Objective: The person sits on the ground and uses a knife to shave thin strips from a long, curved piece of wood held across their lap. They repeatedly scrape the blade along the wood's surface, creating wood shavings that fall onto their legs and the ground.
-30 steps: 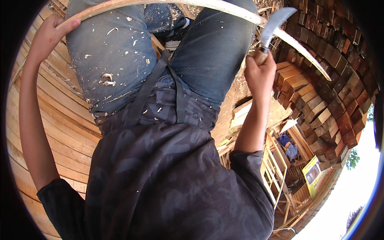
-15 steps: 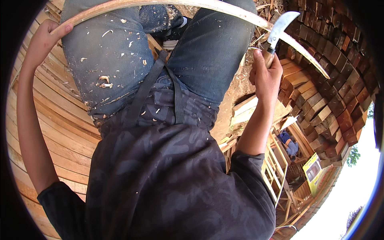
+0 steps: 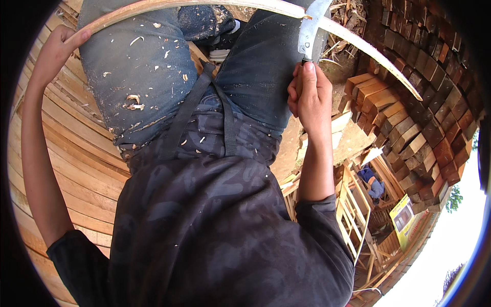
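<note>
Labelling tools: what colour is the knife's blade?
Silvery grey; the blade shows best in the head view.

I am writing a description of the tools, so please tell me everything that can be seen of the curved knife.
The knife has a broad, curved, silvery blade that looks like metal, with small dark marks near its base and a dark collar below. The right hand grips its handle, mostly hiding it. The blade points toward the picture's top edge, crossing in front of the pale wooden strip; whether it touches the strip is unclear.
</note>
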`<state>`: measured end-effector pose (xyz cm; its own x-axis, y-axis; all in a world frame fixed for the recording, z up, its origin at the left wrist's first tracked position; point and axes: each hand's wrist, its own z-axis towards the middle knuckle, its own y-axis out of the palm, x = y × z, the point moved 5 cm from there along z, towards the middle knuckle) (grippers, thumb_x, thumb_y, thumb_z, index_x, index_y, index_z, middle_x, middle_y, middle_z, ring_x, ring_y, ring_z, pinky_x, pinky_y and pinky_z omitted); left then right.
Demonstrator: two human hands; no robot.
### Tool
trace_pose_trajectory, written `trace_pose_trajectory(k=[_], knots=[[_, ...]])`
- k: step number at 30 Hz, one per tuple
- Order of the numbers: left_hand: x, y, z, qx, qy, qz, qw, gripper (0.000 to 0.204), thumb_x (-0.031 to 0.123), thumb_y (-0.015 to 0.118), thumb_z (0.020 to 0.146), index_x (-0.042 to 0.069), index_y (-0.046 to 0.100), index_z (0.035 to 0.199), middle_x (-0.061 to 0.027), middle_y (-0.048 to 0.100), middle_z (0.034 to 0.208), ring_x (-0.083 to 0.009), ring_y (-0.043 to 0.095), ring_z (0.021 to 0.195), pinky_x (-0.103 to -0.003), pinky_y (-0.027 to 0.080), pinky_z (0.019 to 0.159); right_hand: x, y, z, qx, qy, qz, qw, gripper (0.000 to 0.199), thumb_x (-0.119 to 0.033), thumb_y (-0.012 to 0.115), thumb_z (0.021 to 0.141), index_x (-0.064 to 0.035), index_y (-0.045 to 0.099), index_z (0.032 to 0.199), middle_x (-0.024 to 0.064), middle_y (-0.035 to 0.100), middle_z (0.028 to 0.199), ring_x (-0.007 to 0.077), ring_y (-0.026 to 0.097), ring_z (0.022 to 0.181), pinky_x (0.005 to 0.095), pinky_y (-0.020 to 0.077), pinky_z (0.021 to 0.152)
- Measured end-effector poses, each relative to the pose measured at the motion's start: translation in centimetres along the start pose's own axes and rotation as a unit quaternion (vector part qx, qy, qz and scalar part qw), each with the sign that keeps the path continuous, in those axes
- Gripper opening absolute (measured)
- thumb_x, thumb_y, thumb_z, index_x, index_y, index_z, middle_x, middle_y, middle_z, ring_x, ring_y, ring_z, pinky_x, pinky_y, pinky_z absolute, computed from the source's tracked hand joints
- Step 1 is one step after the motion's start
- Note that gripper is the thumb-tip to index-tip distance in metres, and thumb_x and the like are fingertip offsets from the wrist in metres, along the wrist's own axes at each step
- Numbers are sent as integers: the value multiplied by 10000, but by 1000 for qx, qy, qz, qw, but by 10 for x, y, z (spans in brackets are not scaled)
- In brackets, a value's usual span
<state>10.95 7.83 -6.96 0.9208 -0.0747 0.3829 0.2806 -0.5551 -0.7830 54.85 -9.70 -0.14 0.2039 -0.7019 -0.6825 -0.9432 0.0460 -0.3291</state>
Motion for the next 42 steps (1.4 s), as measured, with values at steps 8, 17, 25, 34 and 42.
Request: trace_pose_trajectory(k=[8, 17, 25, 34, 42], knots=[[-3, 3, 7, -29, -20, 4, 999, 629, 618, 598, 809, -4, 512, 768, -30, 434, 755, -116, 441, 716, -256, 400, 679, 3, 16, -7, 54, -19, -34, 998, 330, -290, 454, 989, -3, 501, 832, -6, 456, 534, 69, 433, 440, 241, 334, 401], [1, 1, 5, -1, -4, -8, 1000, 620, 614, 599, 810, 4, 501, 762, -16, 417, 725, -114, 429, 697, -260, 402, 682, 3, 10, -2, 51, -12, -9, 999, 325, -293, 450, 994, -27, 489, 812, -12, 436, 535, 51, 418, 433, 216, 332, 386], [-5, 2, 10, -65, -35, 27, 997, 633, 627, 600, 801, 4, 500, 745, -24, 418, 714, -122, 439, 693, -261, 410, 671, 4, -31, 14, 92, -19, 78, 993, 362, -332, 417, 1000, -40, 470, 791, -7, 428, 531, 49, 383, 397, 198, 302, 359], [6, 0, 4, 0, -8, 5, 1000, 626, 627, 595, 806, 16, 485, 732, -15, 398, 696, -114, 415, 664, -268, 394, 635, 1, -21, 11, 120, 4, 129, 984, 398, -361, 362, 1010, -33, 488, 821, -22, 388, 523, 45, 347, 382, 200, 254, 335], [5, 1, 0, 35, 21, -7, 999, 614, 618, 597, 811, 20, 482, 733, -9, 396, 706, -98, 407, 667, -252, 385, 633, 5, 14, -2, -1, 19, 81, 997, 346, -315, 420, 1001, -31, 474, 811, 2, 431, 528, 62, 384, 383, 219, 291, 339]])
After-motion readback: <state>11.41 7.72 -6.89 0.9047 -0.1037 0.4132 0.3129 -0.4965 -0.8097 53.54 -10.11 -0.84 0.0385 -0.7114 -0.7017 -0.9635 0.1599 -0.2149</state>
